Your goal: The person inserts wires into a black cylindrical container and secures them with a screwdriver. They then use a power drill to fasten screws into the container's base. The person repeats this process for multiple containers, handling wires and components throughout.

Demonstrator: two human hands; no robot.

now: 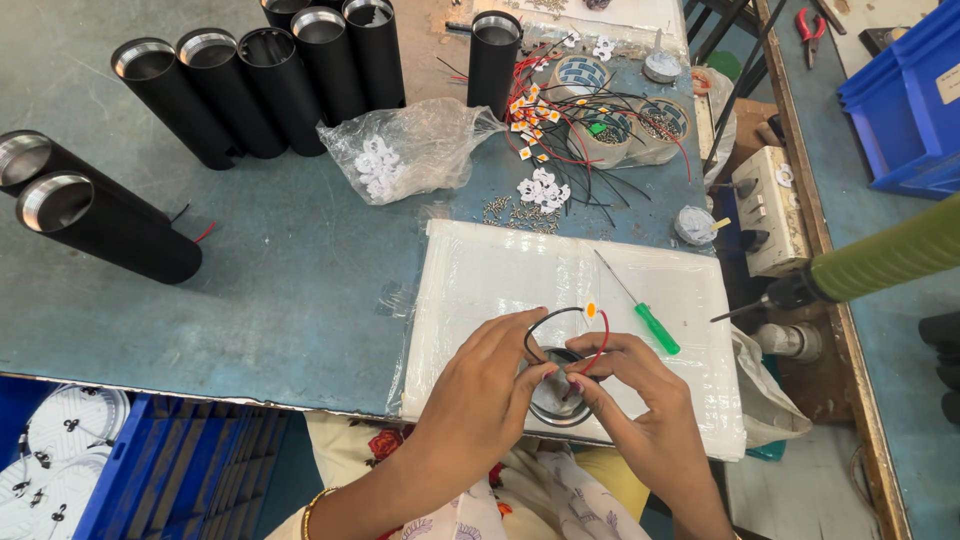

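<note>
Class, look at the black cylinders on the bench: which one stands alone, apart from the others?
The black tube beside the red and black wires; the rest are grouped further left.

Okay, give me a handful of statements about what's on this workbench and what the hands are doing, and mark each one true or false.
1. Both hands, the left hand and the right hand, are on a round silver metal housing with a looped red and black wire pair. True.
2. The green-handled screwdriver is held in the right hand. False: it lies on the white plastic-wrapped sheet, apart from both hands.
3. The black cylindrical tubes stand or lie at the far left of the grey-blue table. True.
4. The clear plastic bag of white parts sits inside the blue bin. False: it lies on the table beside the tubes.
</note>
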